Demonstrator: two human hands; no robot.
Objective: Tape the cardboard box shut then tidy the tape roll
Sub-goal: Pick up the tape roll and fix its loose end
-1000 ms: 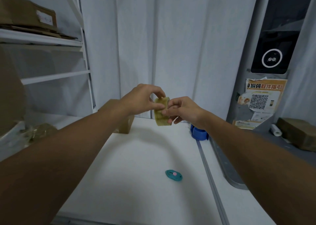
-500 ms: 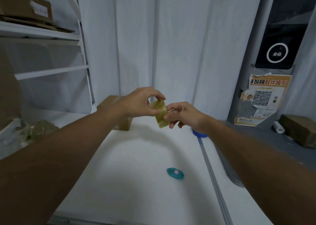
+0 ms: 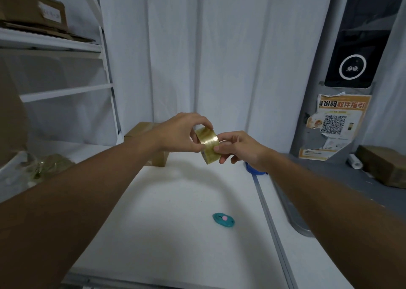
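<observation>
A yellowish clear tape roll (image 3: pixel 208 143) is held in the air above the white table (image 3: pixel 175 222), between both hands. My left hand (image 3: pixel 182 132) grips its upper left side with fingers curled over the top. My right hand (image 3: pixel 239 148) pinches its right edge with thumb and fingertips. A small brown cardboard box (image 3: pixel 140 130) stands at the table's back left, mostly hidden behind my left wrist and forearm.
A teal box cutter (image 3: pixel 223 219) with a pink button lies on the table in front. A blue object (image 3: pixel 252 170) sits behind my right wrist. White shelving (image 3: pixel 66 47) with cardboard is at the left, a parcel (image 3: pixel 386 168) at the right.
The tape roll has turned and tilted between my hands, its broad outer face now showing more. Both hands stay in about the same place.
</observation>
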